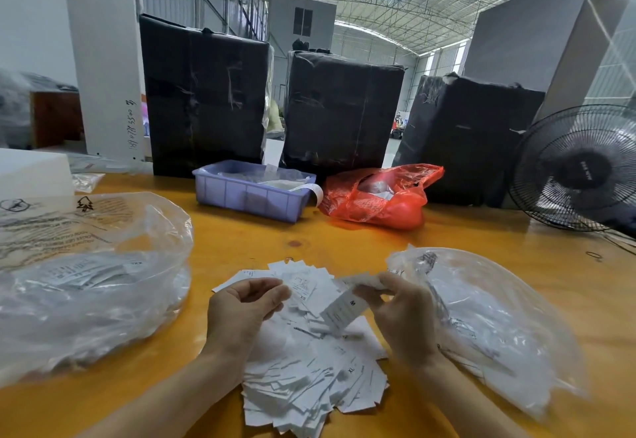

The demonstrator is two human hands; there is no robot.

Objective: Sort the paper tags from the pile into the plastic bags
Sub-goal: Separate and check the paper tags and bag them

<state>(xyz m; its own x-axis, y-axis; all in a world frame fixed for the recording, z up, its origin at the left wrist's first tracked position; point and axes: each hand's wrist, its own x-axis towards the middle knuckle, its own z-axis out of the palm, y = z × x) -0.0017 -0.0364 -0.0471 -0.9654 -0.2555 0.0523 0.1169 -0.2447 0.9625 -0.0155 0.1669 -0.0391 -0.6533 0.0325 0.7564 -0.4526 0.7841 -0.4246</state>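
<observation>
Two clear plastic bags on the wooden table: left bag (86, 286) at the left edge, holding white tags; right bag (488, 320) toward the right edge. Pile of tags (309, 362) between them at the near edge, white, printed XS, XL. Left hand (241, 310) loosely curled, holding nothing. Right hand (402, 313) pinching one tag marked M (344, 308). Behind: blue tray (251, 193), red bag (378, 196), three black-wrapped boxes, one fan (578, 169).

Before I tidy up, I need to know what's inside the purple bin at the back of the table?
The purple bin holds clear plastic packets and a white paper strip hanging over its right rim. Its wall hides whatever lies lower down.
</observation>
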